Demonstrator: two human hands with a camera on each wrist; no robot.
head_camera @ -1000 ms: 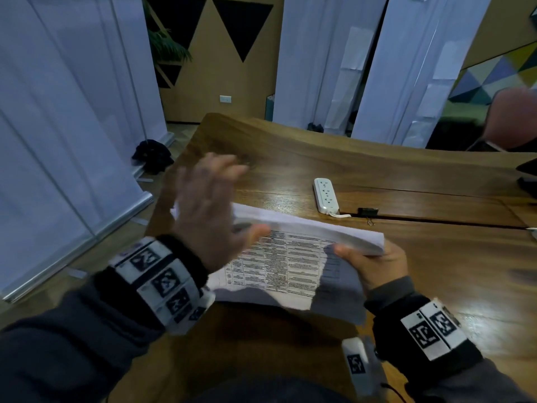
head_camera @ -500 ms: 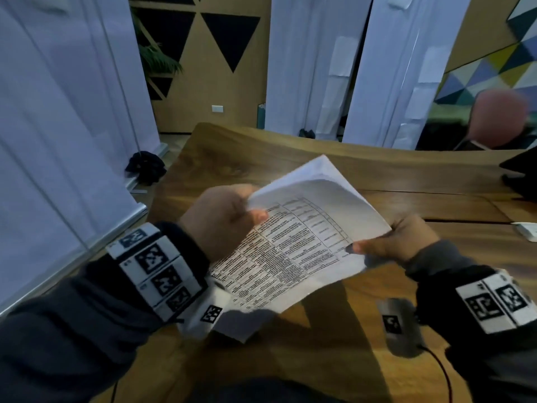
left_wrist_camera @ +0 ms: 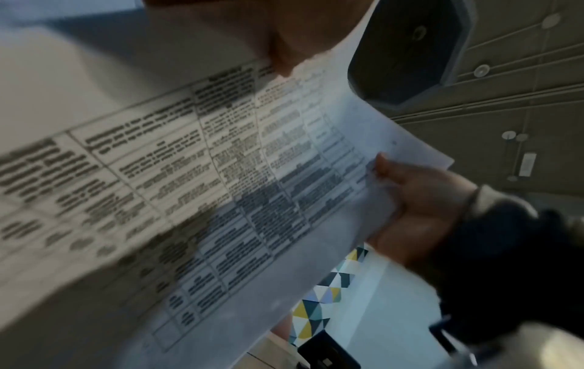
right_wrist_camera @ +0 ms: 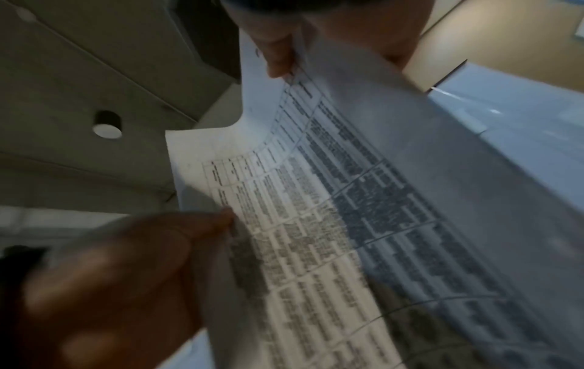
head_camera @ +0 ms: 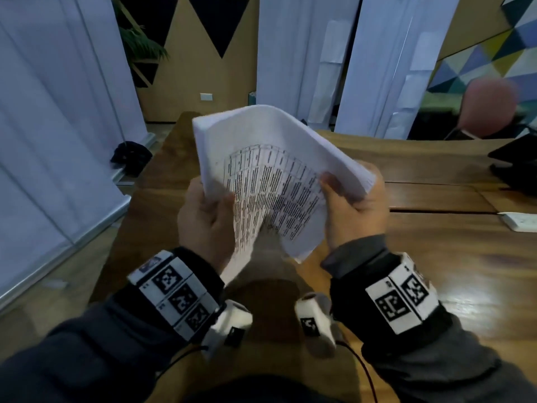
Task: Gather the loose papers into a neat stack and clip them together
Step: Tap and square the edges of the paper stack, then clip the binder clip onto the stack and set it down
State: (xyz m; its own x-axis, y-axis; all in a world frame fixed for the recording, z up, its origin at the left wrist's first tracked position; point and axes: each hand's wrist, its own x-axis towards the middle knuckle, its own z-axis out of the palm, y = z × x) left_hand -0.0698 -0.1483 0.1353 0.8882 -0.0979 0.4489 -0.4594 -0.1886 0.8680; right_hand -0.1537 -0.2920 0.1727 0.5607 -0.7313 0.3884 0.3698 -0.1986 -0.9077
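A stack of white papers (head_camera: 270,170) with a printed table on the near sheet stands almost upright above the wooden table (head_camera: 436,257), its lower part bowed toward me. My left hand (head_camera: 215,205) grips its left edge, thumb on the printed face. My right hand (head_camera: 345,196) grips the right edge the same way. In the left wrist view the papers (left_wrist_camera: 189,174) fill the frame, with the right hand (left_wrist_camera: 417,199) at their far edge. The right wrist view shows the papers (right_wrist_camera: 347,199) and the left hand (right_wrist_camera: 126,274) pinching them. No clip is in view.
A white power strip (head_camera: 520,222) lies at the table's right edge of view. A black object (head_camera: 514,164) sits beyond it, and another person (head_camera: 491,112) is at the far right. White curtains hang left and behind; a dark bundle (head_camera: 130,155) lies on the floor.
My left hand, open above the papers a second ago, has taken hold of their left edge. Both hands have lifted the stack from lying low over the table to nearly upright.
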